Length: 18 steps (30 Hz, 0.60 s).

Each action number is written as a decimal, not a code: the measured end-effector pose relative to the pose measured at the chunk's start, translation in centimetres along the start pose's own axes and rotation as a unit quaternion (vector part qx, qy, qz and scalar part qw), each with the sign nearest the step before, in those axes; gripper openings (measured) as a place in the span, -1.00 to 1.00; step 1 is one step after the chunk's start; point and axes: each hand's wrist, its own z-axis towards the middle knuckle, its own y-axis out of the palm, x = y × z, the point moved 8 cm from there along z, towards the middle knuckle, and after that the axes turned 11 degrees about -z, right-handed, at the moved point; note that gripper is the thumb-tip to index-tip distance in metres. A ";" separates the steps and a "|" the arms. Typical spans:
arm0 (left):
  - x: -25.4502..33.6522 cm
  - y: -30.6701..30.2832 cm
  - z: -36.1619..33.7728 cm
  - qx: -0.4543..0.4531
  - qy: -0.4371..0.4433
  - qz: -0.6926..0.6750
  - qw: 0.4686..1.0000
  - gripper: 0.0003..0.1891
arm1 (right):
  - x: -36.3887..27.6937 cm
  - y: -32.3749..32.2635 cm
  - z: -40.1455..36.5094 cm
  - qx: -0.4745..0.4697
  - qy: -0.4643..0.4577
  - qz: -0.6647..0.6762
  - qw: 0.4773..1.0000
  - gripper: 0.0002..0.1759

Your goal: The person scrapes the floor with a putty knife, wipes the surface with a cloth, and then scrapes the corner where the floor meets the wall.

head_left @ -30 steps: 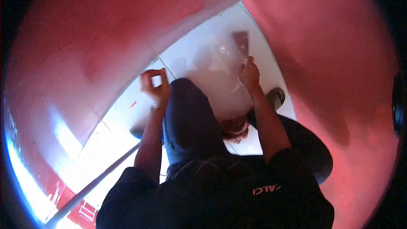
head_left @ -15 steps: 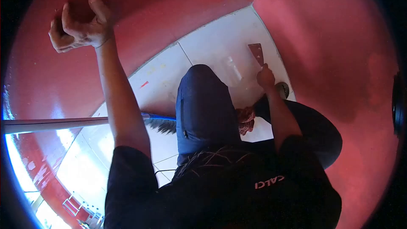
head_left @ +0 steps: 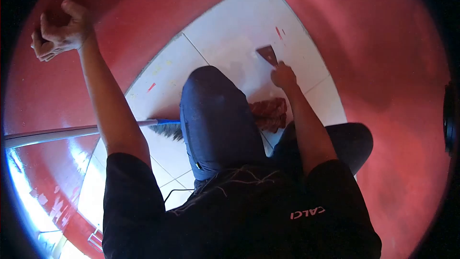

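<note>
My right hand (head_left: 283,76) grips the handle of a scraper (head_left: 267,54), whose flat reddish blade rests on the white floor tile (head_left: 230,29) in front of my bent knee (head_left: 211,105). Raised at the upper left, my left hand (head_left: 60,31) presses against the red wall (head_left: 120,14), fingers curled with nothing visible in them. A red-brown rag (head_left: 270,112) lies on the floor beside my knee, just below the right hand.
A broom with a blue collar and a long pale handle (head_left: 72,133) lies across the floor at the left. Red walls (head_left: 383,67) close in on both sides of the narrow tiled strip. Small red paint spots (head_left: 278,31) mark the tile beyond the scraper.
My left hand rose from near the floor to the red wall and stays there. My right hand keeps the scraper on the tile, shifted slightly. The view has tilted, showing more floor and the rag.
</note>
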 end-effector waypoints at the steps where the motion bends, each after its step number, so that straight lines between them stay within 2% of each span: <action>1: -1.1 0.6 -0.7 -0.011 -0.004 0.005 1.000 -0.53 | -1.3 -0.9 -0.2 0.002 -0.009 0.024 1.000 -0.64; 6: -3.0 3.7 -4.5 -0.094 -0.015 0.045 0.994 -0.49 | -5.6 -4.2 0.5 0.033 -0.076 0.128 0.988 -0.68; 7: -3.7 4.5 -5.4 -0.109 -0.019 0.060 0.992 -0.49 | -5.9 -4.6 0.6 -0.026 -0.041 0.268 0.962 -0.70; 8: -4.9 5.3 -7.0 -0.110 -0.041 0.059 0.991 -0.50 | -7.2 -6.3 0.1 -0.092 -0.001 0.399 0.912 -0.72; 9: -6.1 6.2 -8.7 -0.110 -0.063 0.057 0.990 -0.50 | -8.4 -7.9 -0.4 -0.157 0.041 0.517 0.841 -0.75; 11: -5.2 6.4 -8.8 -0.153 -0.035 0.118 0.981 -0.43 | -11.7 -12.5 -0.6 -0.175 -0.043 0.644 0.743 -0.81; 12: -5.1 7.0 -8.9 -0.192 -0.027 0.132 0.972 -0.35 | -13.0 -14.5 -0.4 -0.192 -0.062 0.659 0.724 -0.81; 14: -4.8 7.2 -8.5 -0.273 -0.009 0.160 0.949 -0.16 | -14.9 -16.0 0.2 -0.227 -0.105 0.650 0.718 -0.78; 15: -5.2 7.2 -8.7 -0.292 -0.038 0.186 0.937 -0.16 | -15.6 -16.3 0.4 -0.241 -0.115 0.648 0.713 -0.78; 17: -5.7 7.3 -9.1 -0.319 -0.095 0.229 0.915 -0.17 | -15.9 -12.7 2.2 -0.276 -0.077 0.639 0.714 -0.76; 18: -5.5 7.5 -8.8 -0.351 -0.169 0.231 0.891 -0.17 | -15.7 -10.0 3.3 -0.275 -0.025 0.610 0.743 -0.76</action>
